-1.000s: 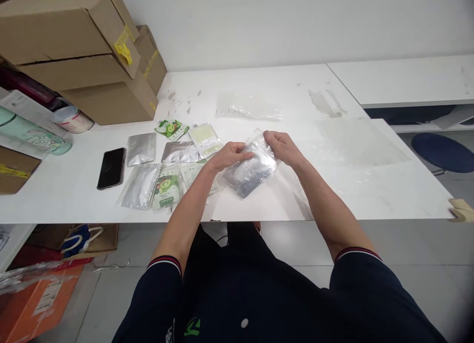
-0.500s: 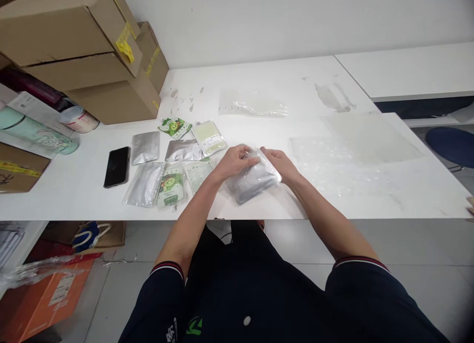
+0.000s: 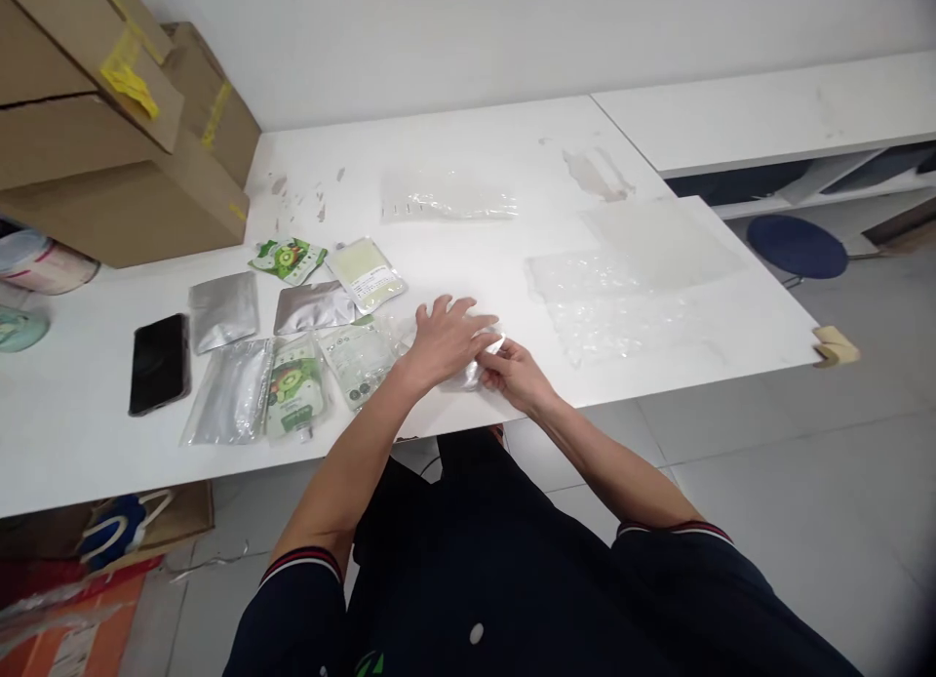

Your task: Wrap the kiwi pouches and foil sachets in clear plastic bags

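- Pouch [image 3: 462, 377]: on or just above the desk [image 3: 65, 433], near the middle of its near edge. Silver, glossy, flexible; mostly covered by the hands, so its full outline cannot be told.
- Left hand [image 3: 445, 347]: above the pouch, palm down. Fingers spread, no grip visible; contact beneath the palm cannot be confirmed.
- Right hand [image 3: 521, 379]: at the pouch's right side. Fingers drawn together, thumb and forefinger pinching its edge.
- Change: half a second ago the left fingers gripped the pouch's upper part and most of its face showed. The left hand now lies open across it. Judged effect: hold transferred to the right hand, left hand free to press or smooth.
- Left of the hands: printed pouch [image 3: 357, 365], clear and crinkled; kiwi pouch [image 3: 294, 389] with a spout toward the near edge; ribbed silver sleeve [image 3: 228, 394].
- Behind these: pale-green pouch [image 3: 366, 275], smooth, with white label.
- Farther left: phone [image 3: 159, 365], black, rigid, rectangular.
- Toward the desk's right corner: clear sheet [image 3: 606, 306], thin, wrinkled, lying flat.
- Near the far edge: clear bag [image 3: 446, 194], limp, glossy along its near fold.
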`<state>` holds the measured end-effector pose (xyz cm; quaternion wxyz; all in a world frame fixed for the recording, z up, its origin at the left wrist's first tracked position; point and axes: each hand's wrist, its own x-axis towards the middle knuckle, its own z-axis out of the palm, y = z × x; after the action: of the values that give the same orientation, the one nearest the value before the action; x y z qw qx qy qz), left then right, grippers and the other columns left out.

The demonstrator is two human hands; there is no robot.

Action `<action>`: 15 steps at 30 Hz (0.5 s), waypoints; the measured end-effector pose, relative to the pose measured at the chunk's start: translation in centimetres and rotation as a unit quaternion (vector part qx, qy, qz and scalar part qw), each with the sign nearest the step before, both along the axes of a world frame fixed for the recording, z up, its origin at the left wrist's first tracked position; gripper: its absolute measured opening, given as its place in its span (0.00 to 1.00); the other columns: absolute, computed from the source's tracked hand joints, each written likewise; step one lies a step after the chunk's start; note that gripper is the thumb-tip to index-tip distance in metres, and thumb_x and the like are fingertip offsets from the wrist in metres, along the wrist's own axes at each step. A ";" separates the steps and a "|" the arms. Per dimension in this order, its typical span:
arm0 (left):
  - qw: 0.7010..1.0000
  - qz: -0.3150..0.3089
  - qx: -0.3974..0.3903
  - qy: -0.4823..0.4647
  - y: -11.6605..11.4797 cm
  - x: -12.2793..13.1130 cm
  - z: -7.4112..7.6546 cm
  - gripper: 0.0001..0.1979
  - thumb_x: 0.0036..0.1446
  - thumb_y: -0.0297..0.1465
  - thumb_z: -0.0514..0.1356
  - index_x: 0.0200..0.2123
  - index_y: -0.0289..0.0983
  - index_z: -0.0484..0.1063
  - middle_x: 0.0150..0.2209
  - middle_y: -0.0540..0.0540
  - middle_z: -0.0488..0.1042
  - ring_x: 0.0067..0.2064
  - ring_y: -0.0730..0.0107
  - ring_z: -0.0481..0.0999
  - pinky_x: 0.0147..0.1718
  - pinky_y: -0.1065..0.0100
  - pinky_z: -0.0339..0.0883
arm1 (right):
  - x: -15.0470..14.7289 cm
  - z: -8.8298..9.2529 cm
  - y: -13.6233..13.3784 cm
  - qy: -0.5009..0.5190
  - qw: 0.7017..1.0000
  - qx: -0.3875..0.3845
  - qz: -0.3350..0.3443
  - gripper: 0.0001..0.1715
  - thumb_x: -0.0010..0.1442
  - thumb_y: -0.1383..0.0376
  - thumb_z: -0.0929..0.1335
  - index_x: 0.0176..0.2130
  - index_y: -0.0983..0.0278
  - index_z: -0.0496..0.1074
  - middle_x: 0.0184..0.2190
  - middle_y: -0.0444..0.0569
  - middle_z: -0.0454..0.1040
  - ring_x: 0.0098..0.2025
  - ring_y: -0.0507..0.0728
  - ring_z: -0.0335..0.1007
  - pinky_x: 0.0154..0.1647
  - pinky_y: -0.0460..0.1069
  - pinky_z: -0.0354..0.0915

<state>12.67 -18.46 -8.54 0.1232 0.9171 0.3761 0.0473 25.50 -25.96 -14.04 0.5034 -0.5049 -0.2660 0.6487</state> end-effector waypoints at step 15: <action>0.988 -0.153 -0.001 0.017 -0.2 -4.5 -5.8 0.24 0.66 0.50 0.50 0.63 0.57 0.63 0.70 0.48 0.55 0.72 0.46 0.45 0.65 0.34 0.34 | 13.4 1.6 0.3 -0.789 0.612 0.031 -0.037 0.35 0.62 0.63 0.66 0.65 0.69 0.61 0.66 0.68 0.58 0.63 0.75 0.57 0.54 0.67 0.63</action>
<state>8.18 -18.67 -14.29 0.1236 0.9645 0.2332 0.0123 38.88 -25.64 -12.47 0.1377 -0.8152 -0.5618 -0.0281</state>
